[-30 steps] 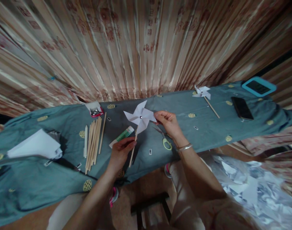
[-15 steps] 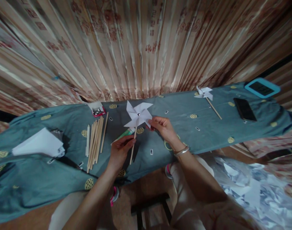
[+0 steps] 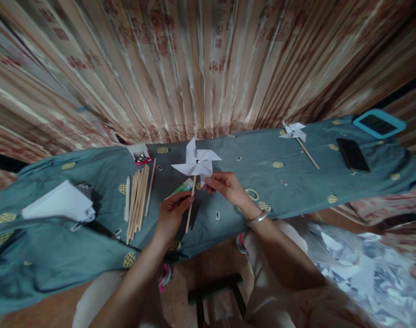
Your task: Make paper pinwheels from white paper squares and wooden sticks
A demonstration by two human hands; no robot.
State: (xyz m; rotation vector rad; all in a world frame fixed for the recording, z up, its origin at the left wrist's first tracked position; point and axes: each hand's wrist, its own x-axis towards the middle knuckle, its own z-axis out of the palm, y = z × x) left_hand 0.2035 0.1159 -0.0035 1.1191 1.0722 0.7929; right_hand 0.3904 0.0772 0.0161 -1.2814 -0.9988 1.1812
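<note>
A white paper pinwheel [image 3: 196, 160] with a shiny pin at its centre stands nearly upright over the table. My left hand [image 3: 173, 212] is closed around its wooden stick, pinching it between thumb and fingers. At the lower blade, my right hand [image 3: 225, 186] has thumb and fingers together on the paper tip. Behind the left hand, a green and white tube-like item [image 3: 185, 186] is partly hidden. Left of it lie several wooden sticks [image 3: 138, 200] and a white pen-like stick [image 3: 127, 199]. An open small box [image 3: 142, 155] holds shiny metal pins.
Folded white paper [image 3: 59, 202] is stacked at the left. Another pinwheel [image 3: 294, 131], a black phone [image 3: 353, 155] and a blue-framed device [image 3: 379, 123] lie to the right. A yellow-green tape ring [image 3: 252, 194] is beside my right wrist. A bag of white paper pieces [image 3: 368, 269] stands below right.
The pinwheel's blades have turned, and my right hand has shifted slightly down and left with the lower blade. My left hand keeps its hold on the stick. The view shifted slightly.
</note>
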